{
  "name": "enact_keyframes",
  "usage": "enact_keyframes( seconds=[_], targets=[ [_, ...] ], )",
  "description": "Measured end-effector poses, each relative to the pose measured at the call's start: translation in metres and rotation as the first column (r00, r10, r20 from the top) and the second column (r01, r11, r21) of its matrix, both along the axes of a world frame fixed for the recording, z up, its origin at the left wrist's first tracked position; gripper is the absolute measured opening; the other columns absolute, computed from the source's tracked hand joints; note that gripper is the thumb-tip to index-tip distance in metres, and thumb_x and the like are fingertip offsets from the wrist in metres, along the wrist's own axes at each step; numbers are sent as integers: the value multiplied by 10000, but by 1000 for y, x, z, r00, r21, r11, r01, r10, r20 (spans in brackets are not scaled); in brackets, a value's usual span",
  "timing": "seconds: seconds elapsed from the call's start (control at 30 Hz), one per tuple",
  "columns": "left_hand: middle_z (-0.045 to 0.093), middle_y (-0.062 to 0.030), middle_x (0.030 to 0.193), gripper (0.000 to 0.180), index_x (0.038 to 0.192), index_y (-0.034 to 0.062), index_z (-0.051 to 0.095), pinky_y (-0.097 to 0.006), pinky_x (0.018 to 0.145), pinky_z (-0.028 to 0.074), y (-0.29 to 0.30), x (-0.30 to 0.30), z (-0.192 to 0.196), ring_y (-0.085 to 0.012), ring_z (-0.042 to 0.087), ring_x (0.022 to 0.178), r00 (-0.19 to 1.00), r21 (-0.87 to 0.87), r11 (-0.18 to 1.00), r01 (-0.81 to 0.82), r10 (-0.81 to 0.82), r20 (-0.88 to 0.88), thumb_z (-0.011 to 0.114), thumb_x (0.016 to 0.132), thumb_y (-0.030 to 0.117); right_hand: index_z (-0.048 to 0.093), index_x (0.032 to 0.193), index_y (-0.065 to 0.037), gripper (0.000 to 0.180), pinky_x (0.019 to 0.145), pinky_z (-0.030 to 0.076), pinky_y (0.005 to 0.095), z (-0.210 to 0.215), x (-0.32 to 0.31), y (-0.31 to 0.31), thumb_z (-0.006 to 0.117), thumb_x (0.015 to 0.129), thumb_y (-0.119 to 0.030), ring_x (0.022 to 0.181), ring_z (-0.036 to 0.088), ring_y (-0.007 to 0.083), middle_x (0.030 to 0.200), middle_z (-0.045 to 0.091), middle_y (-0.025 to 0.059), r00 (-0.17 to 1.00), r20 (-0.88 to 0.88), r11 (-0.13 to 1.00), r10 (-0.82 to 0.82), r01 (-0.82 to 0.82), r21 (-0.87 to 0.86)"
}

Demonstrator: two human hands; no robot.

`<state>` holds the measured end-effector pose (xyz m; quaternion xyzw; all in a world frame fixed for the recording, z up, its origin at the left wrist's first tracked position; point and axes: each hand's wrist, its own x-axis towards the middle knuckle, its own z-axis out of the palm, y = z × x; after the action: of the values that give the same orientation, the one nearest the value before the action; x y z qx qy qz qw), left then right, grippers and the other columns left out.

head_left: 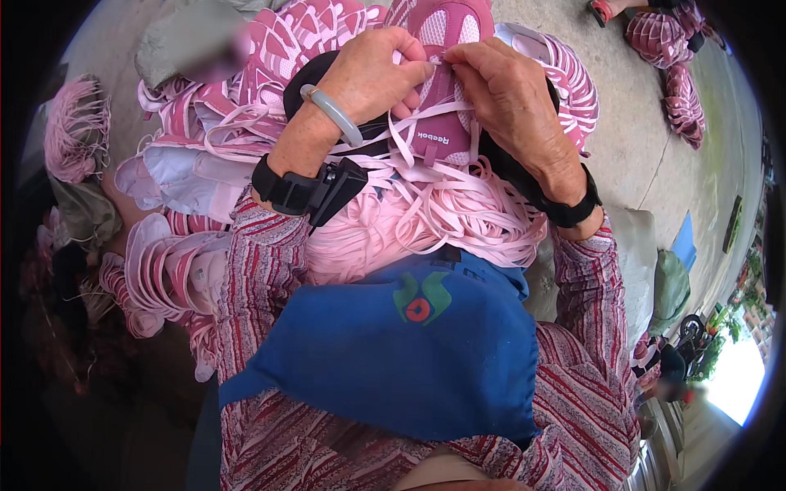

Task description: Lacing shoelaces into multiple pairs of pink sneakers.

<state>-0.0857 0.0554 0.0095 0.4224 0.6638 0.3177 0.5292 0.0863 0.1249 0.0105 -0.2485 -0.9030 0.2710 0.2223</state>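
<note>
Threading looks to be the step in hand: a pale pink flat fabric lace (446, 107) is apparently being worked through the eyelets of a deep-pink and white mesh shoe upper (448, 86), which lies under and between the two hands, toe end pointing away from the person. The left hand (370, 75) is closed narrow, thumb and forefinger meeting beside the throat of the upper; the right hand (516, 106) is pinched just opposite, the fingertips of both nearly touching. Both seem to grip the lace, though the bit between the fingertips is too small to tell which eyelet it passes through. Loose strands trail below the hands across the tongue, so this lacing looks unfinished.

My judgement is that the next move calls for one hand steadying the upper's edge while the other draws the lace through and evens its two ends, without snagging the tangled heap of pale pink laces (368, 233) nearer the person. Beyond and left of the left hand, stacked pink and white shoe uppers (299, 37) crowd close.
</note>
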Motion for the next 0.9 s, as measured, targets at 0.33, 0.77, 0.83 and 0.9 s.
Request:
enact_keyframes(
  seconds=[0.33,0.77,0.83,0.9],
  targets=[
    [658,-73,784,163,959,21,588,-263,546,525,-8,14,-13,-145,642,615,972,299,945,-132,183,-149,657,830,93,605,995,-61,171,628,496,342,-9,9,-7,637,828,-71,730,620,300,826,610,116,979,-51,967,-195,201,158],
    [577,-99,767,106,881,41,572,-354,626,504,-2,28,-5,-268,604,739,620,608,592,528,221,-753,573,782,3,633,985,-56,182,691,491,381,-6,25,-6,644,811,-107,823,598,318,897,585,143,969,-86,965,-233,241,100],
    [579,-104,777,111,880,37,567,-355,630,504,0,29,-7,-272,606,750,606,598,603,529,225,-763,581,774,5,648,966,-53,171,673,495,364,-2,25,-5,659,801,-97,789,606,305,888,583,132,964,-112,966,-239,249,77],
    [581,-110,787,118,878,32,562,-357,634,504,2,28,-9,-276,608,760,594,584,620,524,225,-772,590,766,7,650,969,-54,172,670,498,365,4,21,-6,654,804,-100,780,607,305,885,582,130,974,-100,977,-204,209,48]
  ],
)
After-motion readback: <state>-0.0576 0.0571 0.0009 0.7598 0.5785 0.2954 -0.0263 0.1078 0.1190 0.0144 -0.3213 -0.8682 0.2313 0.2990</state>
